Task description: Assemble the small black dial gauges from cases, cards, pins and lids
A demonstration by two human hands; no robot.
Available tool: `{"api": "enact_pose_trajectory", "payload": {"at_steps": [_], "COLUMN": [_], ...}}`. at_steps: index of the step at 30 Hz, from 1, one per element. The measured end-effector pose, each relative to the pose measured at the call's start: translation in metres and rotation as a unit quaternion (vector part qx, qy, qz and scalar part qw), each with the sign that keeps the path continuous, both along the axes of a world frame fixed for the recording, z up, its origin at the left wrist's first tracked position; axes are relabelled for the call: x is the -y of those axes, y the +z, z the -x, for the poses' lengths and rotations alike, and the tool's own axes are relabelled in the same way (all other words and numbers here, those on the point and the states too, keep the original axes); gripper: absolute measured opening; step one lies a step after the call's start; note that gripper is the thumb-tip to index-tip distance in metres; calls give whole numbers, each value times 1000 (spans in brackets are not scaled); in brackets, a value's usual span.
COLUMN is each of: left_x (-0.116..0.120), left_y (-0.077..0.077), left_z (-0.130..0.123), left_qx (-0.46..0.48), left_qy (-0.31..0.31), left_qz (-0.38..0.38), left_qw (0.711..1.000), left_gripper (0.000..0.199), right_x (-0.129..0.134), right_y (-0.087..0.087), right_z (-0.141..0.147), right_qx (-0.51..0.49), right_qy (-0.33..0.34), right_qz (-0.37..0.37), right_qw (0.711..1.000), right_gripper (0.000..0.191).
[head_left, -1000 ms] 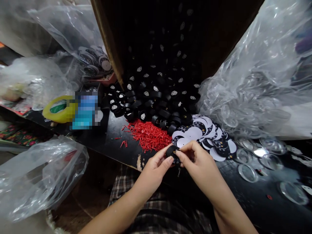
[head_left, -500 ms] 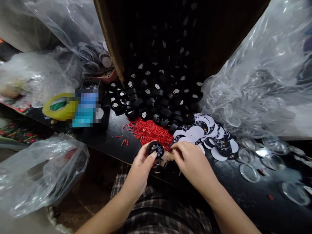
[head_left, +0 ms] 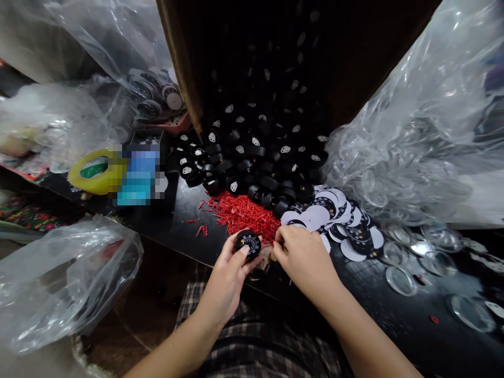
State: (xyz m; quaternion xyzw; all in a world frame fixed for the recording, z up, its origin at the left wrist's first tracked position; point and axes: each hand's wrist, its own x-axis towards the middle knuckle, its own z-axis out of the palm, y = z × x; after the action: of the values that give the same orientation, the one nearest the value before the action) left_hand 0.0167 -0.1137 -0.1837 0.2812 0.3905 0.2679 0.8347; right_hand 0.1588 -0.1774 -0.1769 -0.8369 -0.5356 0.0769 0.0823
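Observation:
My left hand (head_left: pixel 227 270) grips a round black gauge (head_left: pixel 249 243) with a printed dial face, its thumb lying on the dial. To its right, my right hand (head_left: pixel 305 257) has its fingertips pinched together at the front edge of a heap of small red pointers (head_left: pixel 246 212); whatever is between them is hidden. Behind the heap lie many round black gauge housings (head_left: pixel 268 182), some with white brackets. Beyond my right fingers spreads a pile of dial discs (head_left: pixel 316 217), some showing white backs and others black printed faces.
Clear round covers (head_left: pixel 401 280) lie at the right, below a large plastic bag (head_left: pixel 378 163) full of more. A yellow tape roll (head_left: pixel 92 170) rests at the left beside a blurred-out blue item (head_left: pixel 136 178). A dark box (head_left: pixel 179 63) opens at the back.
My left hand has shifted slightly left with the gauge, and the dial has turned a little. The right fingertips have drawn slightly left and closer together by the red heap.

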Motion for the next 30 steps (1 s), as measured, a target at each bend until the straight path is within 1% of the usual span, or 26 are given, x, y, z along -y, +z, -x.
{"api": "enact_pose_trajectory", "payload": {"at_steps": [3,5,8,10,12,14,16,20,24,27,30], "left_x": [1,2,4,6,8,8,8,5,4,4,3], "left_y": [2,5,8,9,10,11,10,5,2,1,0], "left_z": [3,4,0,-6,-11,-13,-11,-5,-5,-7,-8], "left_qx": [-9,-9,11,21,29,35,33,17,21,25,27], "left_qy": [-5,-6,-12,-28,-45,-40,-17,5,11,14,7], "left_qz": [0,4,19,48,76,74,45,9,0,5,10], "left_qw": [1000,1000,1000,998,996,996,998,1000,1000,1000,1000], "left_gripper": [27,28,28,28,28,26,24,26,26,27,28], "right_x": [1,5,12,16,19,21,24,25,16,6,-3], "right_y": [-1,-2,-2,-2,-2,-4,-6,-8,-5,-3,-3], "right_z": [-6,-12,-17,-17,-16,-16,-18,-20,-13,-7,-5], "right_qx": [-36,-75,-161,-212,-228,-215,-195,-165,-84,-11,16], "right_qy": [-19,-35,-59,-76,-86,-89,-82,-22,4,28,40], "right_qz": [-2,-19,-75,-116,-142,-151,-144,-89,-46,-23,-15], "right_qw": [999,996,982,967,959,961,967,982,995,999,999], "right_gripper": [10,10,10,12,13,13,13,10,8,8,9]}}
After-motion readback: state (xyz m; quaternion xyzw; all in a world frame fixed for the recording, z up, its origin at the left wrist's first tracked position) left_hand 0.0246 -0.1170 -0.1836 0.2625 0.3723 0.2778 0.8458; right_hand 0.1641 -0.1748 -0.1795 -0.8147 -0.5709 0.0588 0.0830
